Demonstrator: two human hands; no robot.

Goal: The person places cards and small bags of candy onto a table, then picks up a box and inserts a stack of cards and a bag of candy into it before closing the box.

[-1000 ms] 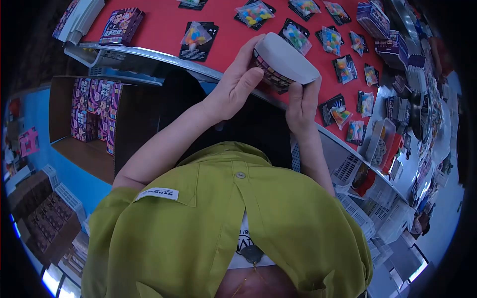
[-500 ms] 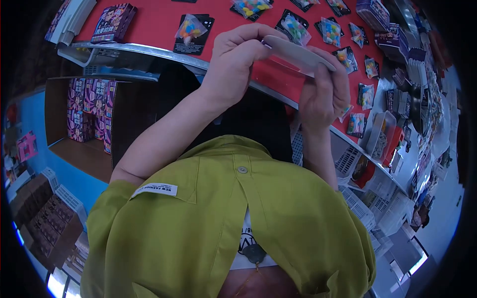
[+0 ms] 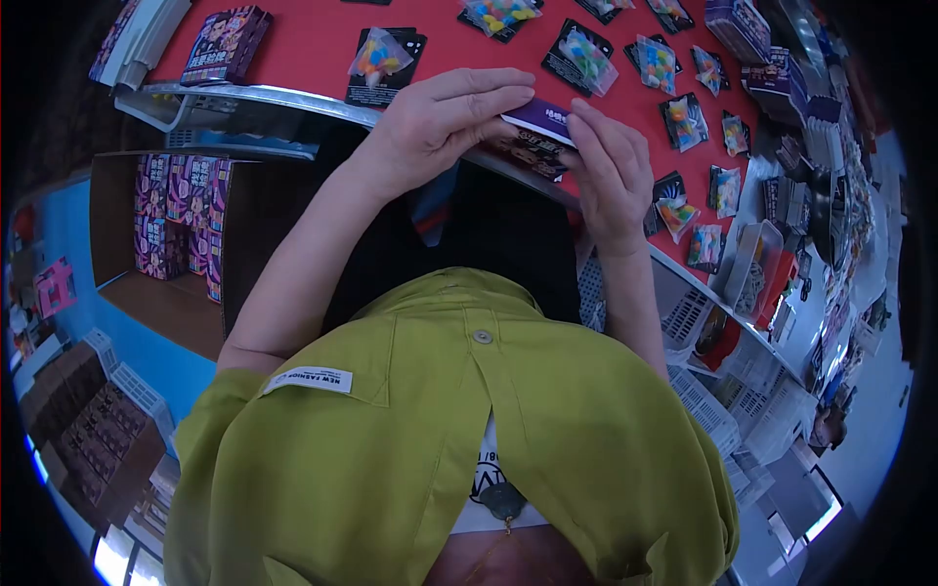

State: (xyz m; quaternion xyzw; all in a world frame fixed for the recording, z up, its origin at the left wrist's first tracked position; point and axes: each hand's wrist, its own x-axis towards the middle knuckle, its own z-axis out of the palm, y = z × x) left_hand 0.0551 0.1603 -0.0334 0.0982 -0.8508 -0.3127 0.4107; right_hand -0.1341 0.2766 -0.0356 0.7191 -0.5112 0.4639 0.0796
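Note:
A small purple printed box (image 3: pixel 536 119) is held between my two hands above the front edge of the red table. My left hand (image 3: pixel 430 127) grips its left end, fingers along the top edge. At the right end, my right hand (image 3: pixel 614 168) has its fingers pressed on the box. One narrow purple side and part of a dark printed face show; the rest is hidden by the hands. Just beyond, on the table, lie small clear bags of colourful pieces (image 3: pixel 586 59) on black cards (image 3: pixel 389 90).
Finished-looking purple boxes stand at the table's left (image 3: pixel 225 47) and right (image 3: pixel 738 29). Below left, an open carton (image 3: pixel 161 303) holds several purple boxes. A clear plastic bin (image 3: pixel 750 264) sits at the right edge, with white crates (image 3: pixel 708 405) beneath.
The pale, flat side of the piece in my hands has turned away, and a purple printed side now shows. Both hands have come slightly lower and nearer my body.

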